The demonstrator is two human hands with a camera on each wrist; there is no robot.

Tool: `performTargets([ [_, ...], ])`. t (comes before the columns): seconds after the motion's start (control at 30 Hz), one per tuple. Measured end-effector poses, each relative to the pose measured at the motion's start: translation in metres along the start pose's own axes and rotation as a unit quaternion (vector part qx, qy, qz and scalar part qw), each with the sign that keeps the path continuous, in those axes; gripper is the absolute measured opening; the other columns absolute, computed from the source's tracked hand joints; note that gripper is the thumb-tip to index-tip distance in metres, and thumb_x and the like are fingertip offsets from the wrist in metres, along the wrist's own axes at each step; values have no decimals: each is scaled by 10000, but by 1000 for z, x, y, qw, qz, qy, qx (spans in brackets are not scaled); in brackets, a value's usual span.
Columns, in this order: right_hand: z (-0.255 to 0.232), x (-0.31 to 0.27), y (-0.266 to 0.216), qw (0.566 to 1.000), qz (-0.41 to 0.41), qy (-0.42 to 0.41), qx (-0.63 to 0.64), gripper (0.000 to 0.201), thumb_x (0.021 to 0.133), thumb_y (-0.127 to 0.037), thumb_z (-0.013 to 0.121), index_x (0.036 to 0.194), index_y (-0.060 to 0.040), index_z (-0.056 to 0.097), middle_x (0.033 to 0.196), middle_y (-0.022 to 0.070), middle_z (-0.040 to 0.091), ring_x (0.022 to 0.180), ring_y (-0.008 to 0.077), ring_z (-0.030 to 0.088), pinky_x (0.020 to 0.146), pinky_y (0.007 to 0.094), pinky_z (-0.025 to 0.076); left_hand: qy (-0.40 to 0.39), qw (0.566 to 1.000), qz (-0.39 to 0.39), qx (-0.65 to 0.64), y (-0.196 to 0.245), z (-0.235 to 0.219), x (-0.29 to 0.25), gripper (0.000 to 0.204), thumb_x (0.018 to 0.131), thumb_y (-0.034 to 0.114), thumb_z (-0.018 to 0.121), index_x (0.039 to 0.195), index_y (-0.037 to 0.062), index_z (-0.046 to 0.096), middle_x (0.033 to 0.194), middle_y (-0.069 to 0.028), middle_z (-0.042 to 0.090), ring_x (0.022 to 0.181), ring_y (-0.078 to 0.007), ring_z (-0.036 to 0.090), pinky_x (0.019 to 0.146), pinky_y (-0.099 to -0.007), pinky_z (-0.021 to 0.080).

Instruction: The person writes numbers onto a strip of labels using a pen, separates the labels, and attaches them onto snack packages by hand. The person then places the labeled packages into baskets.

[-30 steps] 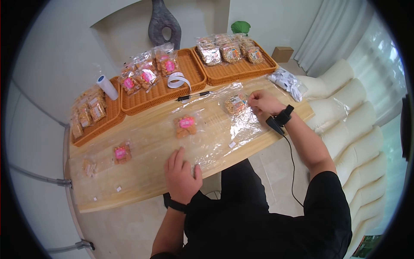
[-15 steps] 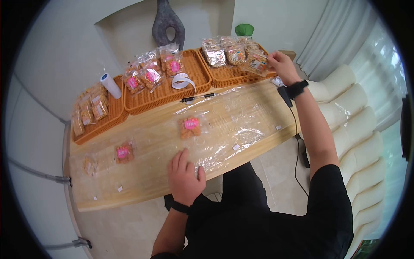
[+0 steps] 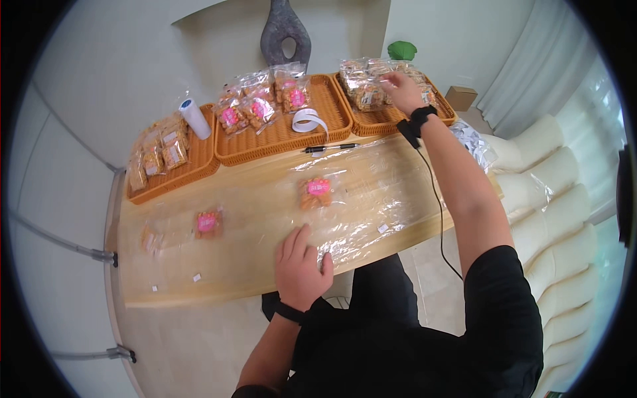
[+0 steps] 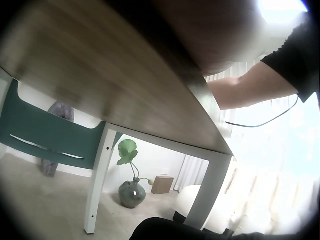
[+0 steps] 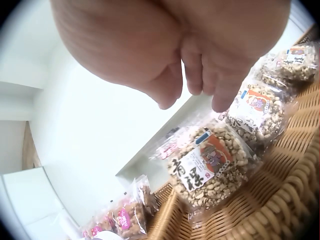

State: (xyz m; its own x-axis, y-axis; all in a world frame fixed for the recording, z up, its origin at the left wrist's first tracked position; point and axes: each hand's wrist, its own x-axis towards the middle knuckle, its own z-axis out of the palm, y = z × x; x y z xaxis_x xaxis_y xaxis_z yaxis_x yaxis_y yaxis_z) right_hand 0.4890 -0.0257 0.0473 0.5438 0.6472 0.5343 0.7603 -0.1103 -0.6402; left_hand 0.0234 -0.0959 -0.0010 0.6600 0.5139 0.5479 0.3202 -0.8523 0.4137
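Note:
My right hand [image 3: 403, 91] is over the right wicker basket [image 3: 381, 119], fingers loosely bent, thumb apart from them and nothing between. In the right wrist view its fingertips hang close above a clear-wrapped puffed-grain snack pack [image 5: 212, 172] with an orange and white label. Further such packs lie beside and behind it. On the table my left hand [image 3: 302, 268] rests with fingers extended, near the front edge. Beyond it lies a clear bag of brown snacks with a pink label [image 3: 315, 192]. The left wrist view shows mostly the table's underside.
A middle basket [image 3: 282, 139] holds pink-labelled bags and a white tape roll [image 3: 306, 121]. The left basket [image 3: 192, 166] holds snack packs and a white roll [image 3: 194, 119]. A pen [image 3: 332, 148] lies before them. Two more packs and small white labels are on the table. A cable [image 3: 438, 199] hangs from the right wrist.
My right hand has carried a puffed-grain pack from the table to the right basket, let go of it there and moved left over other packs. The left hand stays on the table.

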Motion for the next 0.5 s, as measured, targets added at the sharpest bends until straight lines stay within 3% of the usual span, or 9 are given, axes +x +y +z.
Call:
performTargets([
  [0.1,-17,-14,-14,997,-41,53,-34,197,896,-177,675,994,-7,693,823,54,691,769,137,640,740,316,523,10,1000,-2,-2,-2,2,-1,207,718,107,715,731,-40,569,1275,-230,600,1162,-408,553,975,-504,436],
  [0.17,-41,-37,-44,988,69,-135,-22,147,895,-143,660,968,-24,704,797,51,689,725,130,653,706,312,544,0,1000,5,0,-4,3,-2,210,724,113,716,739,-42,575,1279,-233,592,1164,-412,550,980,-502,434],
  [0.27,-56,-80,-78,914,147,-375,48,94,884,-75,640,921,-37,718,777,27,693,609,91,632,562,261,528,-1,1000,2,2,-3,2,-1,212,732,117,715,745,-45,579,1279,-235,587,1164,-414,548,983,-504,431],
  [0.4,-46,-135,-127,844,183,-501,61,136,921,-118,651,938,0,717,746,38,699,607,98,655,557,261,529,-7,1000,12,-5,-1,2,0,209,737,118,713,739,-43,580,1276,-234,590,1167,-412,548,987,-507,428],
  [0.5,-22,-153,-140,832,222,-503,79,181,945,-158,652,901,9,706,735,49,694,597,120,667,531,270,530,-2,1000,15,10,-1,1,-1,207,738,121,713,733,-38,581,1272,-231,595,1170,-408,549,985,-510,426],
])
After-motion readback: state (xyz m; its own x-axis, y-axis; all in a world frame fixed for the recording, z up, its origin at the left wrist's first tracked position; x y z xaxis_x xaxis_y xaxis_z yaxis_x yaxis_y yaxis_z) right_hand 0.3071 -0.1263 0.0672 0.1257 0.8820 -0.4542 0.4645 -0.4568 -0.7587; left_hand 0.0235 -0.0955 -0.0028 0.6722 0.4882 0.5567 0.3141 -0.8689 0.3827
